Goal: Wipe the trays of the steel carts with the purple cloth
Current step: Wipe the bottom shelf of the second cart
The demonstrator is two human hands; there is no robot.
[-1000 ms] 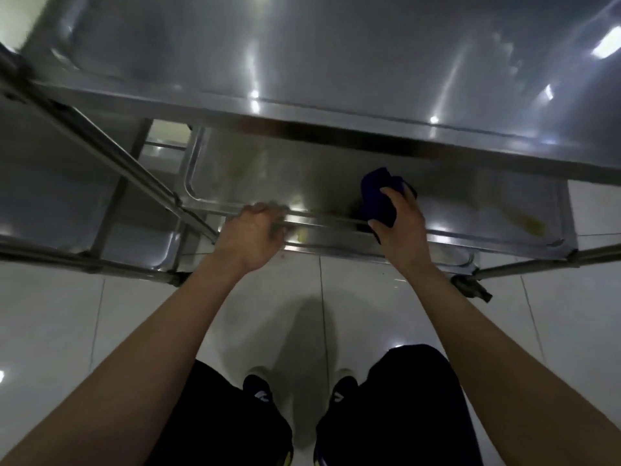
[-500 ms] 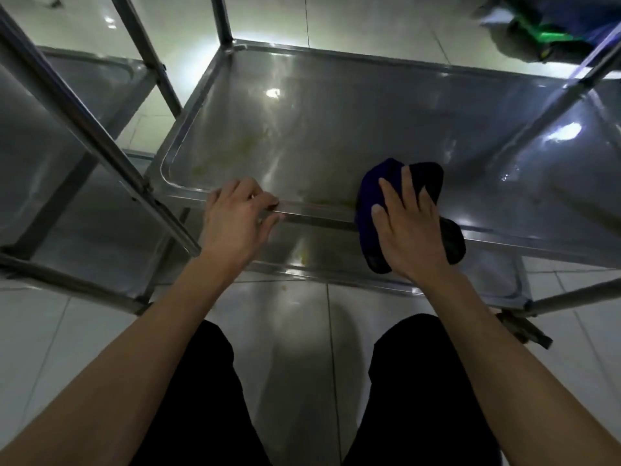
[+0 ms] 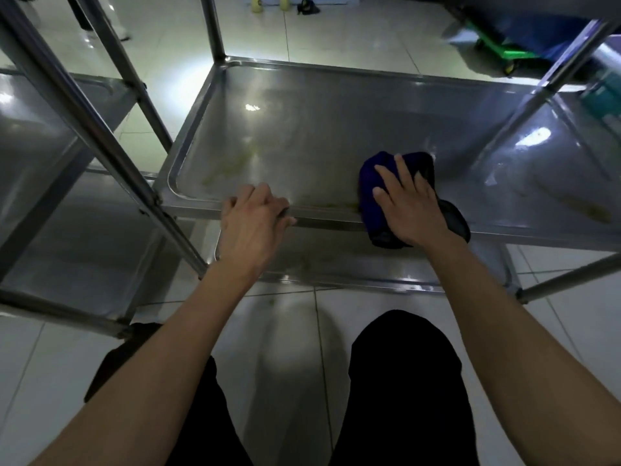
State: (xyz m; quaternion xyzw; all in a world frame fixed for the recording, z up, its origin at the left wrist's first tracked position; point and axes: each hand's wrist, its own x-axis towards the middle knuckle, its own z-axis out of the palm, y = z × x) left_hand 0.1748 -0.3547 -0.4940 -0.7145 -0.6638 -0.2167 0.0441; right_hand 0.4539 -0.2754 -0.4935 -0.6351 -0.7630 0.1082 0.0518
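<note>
At near edge of middle tray (image 3: 336, 136), right hand (image 3: 411, 205) pressed purple cloth (image 3: 371, 200) flat, fingers straight, cloth draping over rim. Left hand (image 3: 253, 218) gripped the rim. Cloth looked soft, light; best bunched under palm.

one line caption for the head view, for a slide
Right hand presses purple cloth on steel cart tray; left hand grips its front rim.

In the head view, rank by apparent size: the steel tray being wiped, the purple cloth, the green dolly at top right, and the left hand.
1. Steel tray, by far the largest.
2. Left hand and purple cloth: too alike to rank, the cloth being partly covered.
3. Green dolly, though it stands farther away and is partly cut off.
</note>
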